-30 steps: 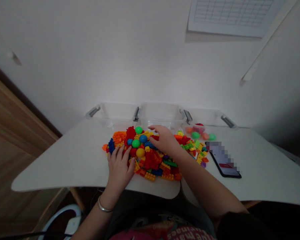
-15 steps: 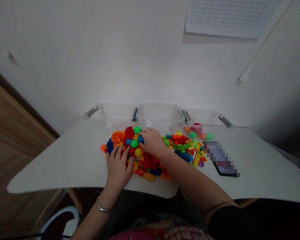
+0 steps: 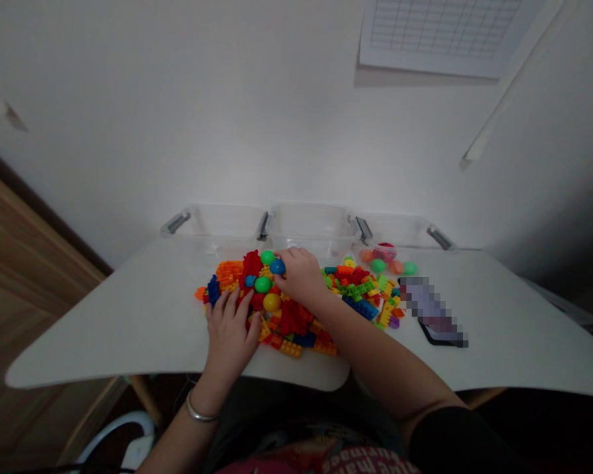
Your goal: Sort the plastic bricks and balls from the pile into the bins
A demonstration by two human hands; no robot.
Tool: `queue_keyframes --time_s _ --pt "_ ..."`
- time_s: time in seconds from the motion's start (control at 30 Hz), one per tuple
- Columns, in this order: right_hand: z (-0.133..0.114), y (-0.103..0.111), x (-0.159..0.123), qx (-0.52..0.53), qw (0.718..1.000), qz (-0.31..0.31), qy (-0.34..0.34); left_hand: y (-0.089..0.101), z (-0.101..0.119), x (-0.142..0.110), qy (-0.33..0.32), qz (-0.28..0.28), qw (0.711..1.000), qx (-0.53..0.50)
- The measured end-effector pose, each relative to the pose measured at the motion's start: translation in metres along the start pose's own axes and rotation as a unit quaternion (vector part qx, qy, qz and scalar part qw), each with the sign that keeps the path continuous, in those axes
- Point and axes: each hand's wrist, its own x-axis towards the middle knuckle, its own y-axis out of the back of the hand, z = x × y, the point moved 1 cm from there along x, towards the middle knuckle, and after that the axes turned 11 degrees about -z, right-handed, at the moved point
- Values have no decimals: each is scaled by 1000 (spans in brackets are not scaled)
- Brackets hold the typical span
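Right hand: fingers together and curled, tips touching a blue ball at the pile's far side; cannot tell if gripped; left hand: fingers spread apart, tips resting on the near-left part of the plastic brick pile, nothing visibly held; the pile sits mid-table, with a second brick spread just right of the right hand; open white table left of the pile, narrower strip along the curved front edge; five round balls are clearly seen in the pile: two green, two blue, one yellow; four small balls and a red object lie further right, maybe inside the bin; three clear plastic bins line the far edge, just behind the pile; phone lies right of the bricks, its screen blurred; bracelet on left wrist.
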Motion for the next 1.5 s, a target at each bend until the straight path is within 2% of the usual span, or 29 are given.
queue_keyframes --time_s 0.1,0.23,0.33,0.43,0.5,0.57,0.67,0.73,0.8,0.9,1.13,1.27,1.33,1.4,1.5 --pt "7 12 -7 65 990 114 47 0 0 0 0 0 1000 3" --pt "33 40 -23 99 931 337 98 1 1 0 5 -2 1000 -3" --pt "71 63 -33 91 893 437 50 2 2 0 8 -3 1000 -4" --pt "126 87 -37 93 876 470 -46 3 2 0 15 -6 1000 -7" --pt "166 103 -38 77 881 451 -116 3 2 0 16 -8 1000 -10" --pt "205 115 -40 54 894 398 -199 2 2 0 16 -8 1000 -11" --pt "252 123 -44 21 911 236 -337 2 2 0 16 -5 1000 -8" --pt "273 120 -47 7 907 107 -408 1 3 0 16 -1 1000 -6" --pt "285 114 -48 -6 899 5 -439 1 3 0 14 3 1000 -3" --pt "293 106 -47 -26 890 -60 -451 2 2 0 10 4 1000 -3" --pt "300 103 -40 -69 880 -119 -454 2 2 0 10 2 1000 -3" --pt "303 102 -42 -62 877 -100 -465 1 2 0 11 1 1000 -6" --pt "300 101 -46 -46 880 -68 -467 2 2 0 10 -1 1000 -10" --pt "293 101 -51 -27 887 -11 -460 2 2 0 9 -2 1000 -12" --pt "277 103 -57 1 899 138 -415 3 2 0 10 -6 1000 -12"
